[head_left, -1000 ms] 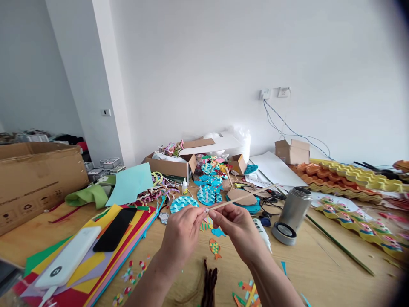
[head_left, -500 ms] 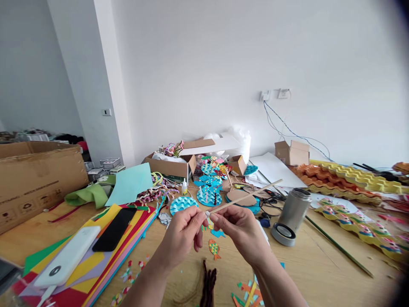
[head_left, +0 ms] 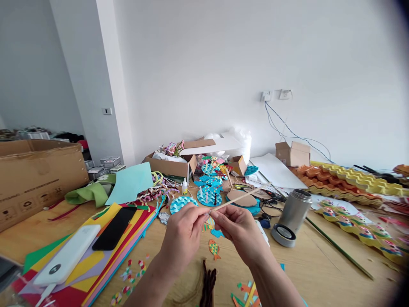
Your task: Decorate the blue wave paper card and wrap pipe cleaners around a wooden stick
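A thin tan stick (head_left: 244, 196) slants up to the right, held in front of me above the table. My right hand (head_left: 241, 230) pinches it near its lower end between thumb and forefinger. At that same end, my left hand (head_left: 184, 232) is closed, its fingertips meeting those of the right. What exactly the left fingers grip there is hidden. Just below the hands lies a paper fish (head_left: 214, 248) with an orange and green pattern. Behind them sits a blue wavy disc (head_left: 183, 204), with a small glue bottle (head_left: 184, 187) beyond it.
Coloured sheets (head_left: 105, 266) carry a black phone (head_left: 115, 228) and a white power bank (head_left: 67, 256) at left. A steel flask (head_left: 295, 209) and its lid (head_left: 283, 235) stand at right, near painted egg trays (head_left: 361, 228). Dark brown strands (head_left: 208, 283) and paper scraps (head_left: 247, 294) lie in front.
The stick's far tip has moved left and slightly down. My left fingers have curled further over the near end, and a small white bit seen there before is now covered.
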`<state>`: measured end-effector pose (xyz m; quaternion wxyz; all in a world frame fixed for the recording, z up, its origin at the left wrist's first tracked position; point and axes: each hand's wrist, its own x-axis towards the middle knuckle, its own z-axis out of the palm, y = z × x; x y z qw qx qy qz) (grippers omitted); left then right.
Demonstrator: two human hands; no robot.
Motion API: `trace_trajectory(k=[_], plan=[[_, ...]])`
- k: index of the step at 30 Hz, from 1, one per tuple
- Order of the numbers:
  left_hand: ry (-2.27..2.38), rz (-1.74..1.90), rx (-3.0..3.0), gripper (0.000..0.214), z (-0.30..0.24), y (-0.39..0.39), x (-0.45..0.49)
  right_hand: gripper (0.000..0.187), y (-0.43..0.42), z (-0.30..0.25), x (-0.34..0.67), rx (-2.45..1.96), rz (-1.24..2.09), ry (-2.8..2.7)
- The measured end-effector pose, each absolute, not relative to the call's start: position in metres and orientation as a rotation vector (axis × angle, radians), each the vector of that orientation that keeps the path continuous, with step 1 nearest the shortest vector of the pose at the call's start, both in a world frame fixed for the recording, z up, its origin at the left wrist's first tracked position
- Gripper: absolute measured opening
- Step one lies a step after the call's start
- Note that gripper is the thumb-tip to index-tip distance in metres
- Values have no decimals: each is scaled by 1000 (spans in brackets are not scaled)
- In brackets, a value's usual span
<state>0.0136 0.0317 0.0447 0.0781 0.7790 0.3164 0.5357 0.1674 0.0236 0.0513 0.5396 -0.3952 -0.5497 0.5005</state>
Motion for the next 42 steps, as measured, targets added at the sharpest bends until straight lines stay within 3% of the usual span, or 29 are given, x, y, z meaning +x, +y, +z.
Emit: trace_trajectory(k=[8, 16, 24, 31, 35, 42], plan=[[1057, 1658, 2323, 14, 42, 30, 15, 27, 20, 58, 165, -924, 1167, -1352], [890, 1218, 1453, 20, 53, 24, 17, 25, 19, 60, 165, -877, 1188, -1324], [666, 930, 1003, 24, 52, 33, 8, 25, 17, 64, 168, -923, 1106, -1433], [962, 1300, 1698, 27, 49, 27, 17, 32, 17, 63, 169, -1044, 1069, -1371], [1051, 1445, 2154, 12, 45, 26, 18, 33, 18, 62, 168, -1041, 1130, -1375], [1109, 1252, 2091, 21, 48, 26, 14, 30, 19, 62, 173, -1052, 1070, -1477]])
